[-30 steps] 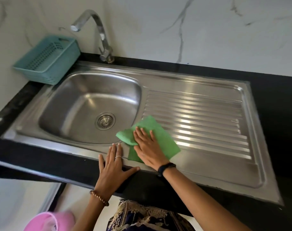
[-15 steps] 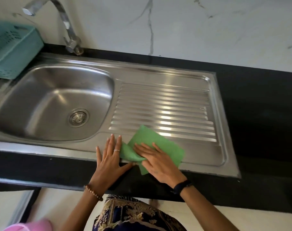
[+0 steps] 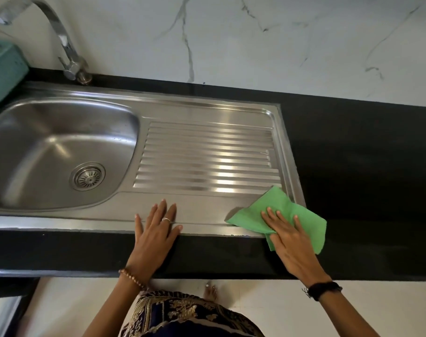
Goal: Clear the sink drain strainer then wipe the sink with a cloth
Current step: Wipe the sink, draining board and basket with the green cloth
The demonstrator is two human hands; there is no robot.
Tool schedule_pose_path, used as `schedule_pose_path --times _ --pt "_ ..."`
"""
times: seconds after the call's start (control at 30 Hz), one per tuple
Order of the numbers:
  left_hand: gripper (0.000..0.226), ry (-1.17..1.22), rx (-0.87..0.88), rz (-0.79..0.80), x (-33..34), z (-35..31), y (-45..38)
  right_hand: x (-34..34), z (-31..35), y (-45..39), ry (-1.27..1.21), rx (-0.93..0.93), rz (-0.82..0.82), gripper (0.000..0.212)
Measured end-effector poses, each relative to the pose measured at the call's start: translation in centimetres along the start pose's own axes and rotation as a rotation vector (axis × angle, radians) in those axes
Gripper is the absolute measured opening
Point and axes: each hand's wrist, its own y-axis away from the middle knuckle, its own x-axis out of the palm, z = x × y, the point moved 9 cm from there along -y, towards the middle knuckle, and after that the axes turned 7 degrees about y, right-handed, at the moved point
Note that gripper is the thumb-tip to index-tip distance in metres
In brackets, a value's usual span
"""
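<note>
The stainless steel sink (image 3: 207,113) is set into a black countertop (image 3: 365,154) and serves as the reference for all positions below; its bowl (image 3: 49,147) occupies the left portion, with the drain strainer (image 3: 87,176) seated in the bowl floor toward the front right; the ribbed drainboard (image 3: 207,156) occupies the right portion. The green cloth (image 3: 287,215) lies crumpled at the front right corner of the sink, partly on the steel rim and partly overhanging onto the countertop; the right hand (image 3: 289,242) presses flat on the cloth with fingers straight and slightly spread, palm down, a dark band on its wrist. The left hand (image 3: 156,234) rests flat on the front rim of the sink, just in front of the drainboard's left end, fingers extended and spread, holding nothing; a ring shows on one finger and a beaded bracelet on the wrist. The two hands are well apart. The faucet (image 3: 66,49) stands behind the bowl at the rear edge of the sink; a teal basket (image 3: 3,74) sits at the sink's rear left, cut off by the frame edge; a veined white wall (image 3: 255,40) rises behind the countertop.
</note>
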Motion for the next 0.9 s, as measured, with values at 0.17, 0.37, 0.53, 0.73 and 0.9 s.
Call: schedule_pose_path --times 0.17,0.37,0.53,0.73,0.9 --pt "0.059 -0.005 -0.076 -0.103 -2.5 3.5 1.1 0.6 5.5 -0.9 -0.087 -0.170 0.075 0.051" --pt "0.063 -0.034 -0.193 -0.191 -6.0 8.4 2.8 2.0 14.7 -3.3 -0.072 -0.461 0.187 0.050" --pt "0.056 -0.045 -0.307 -0.273 -9.9 13.3 4.5 4.2 23.8 -6.8 -0.074 -0.746 0.333 0.048" --pt "0.056 -0.105 -0.329 -0.259 -13.3 18.6 5.2 6.3 35.1 -12.5 0.147 -0.823 0.260 0.053" --pt "0.058 -0.084 -0.282 -0.211 -16.0 22.2 3.7 6.8 39.7 -13.5 0.198 -0.705 0.160 0.052"
